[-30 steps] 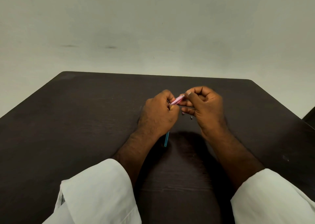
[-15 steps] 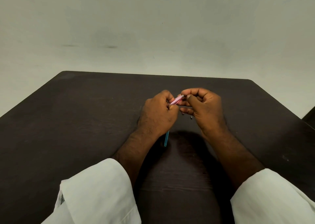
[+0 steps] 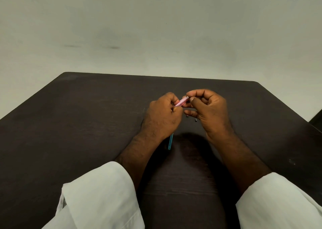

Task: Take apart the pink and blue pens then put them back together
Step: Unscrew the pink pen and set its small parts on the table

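Scene: A person in white sleeves (image 3: 104, 192) works at a dark table (image 3: 78, 124), both forearms resting on its top so the hands stay steady above the middle.
Left hand: The left hand (image 3: 162, 117) is curled tight around the pink pen (image 3: 181, 101), serving as the anchor; only the pen's far end shows beyond the knuckles, tilted up and to the right.
Right hand: The right hand (image 3: 210, 108) meets that exposed end, thumb and forefinger pressed together at the pen's tip, a hold that suits twisting or pulling a small part. What lies between the fingertips cannot be made out.
Blue pen: The blue pen (image 3: 170, 141) lies on the table under the left wrist, pointing toward the near edge, mostly hidden by the hand. Whether the hand touches it cannot be told.
Loose parts: Small dark bits (image 3: 195, 120) sit on the table just below the right hand, toward the far edge, likely set within easy reach for reassembly.
Stage: The pink pen appears to be the one in hand, whether coming apart or going together is unclear.
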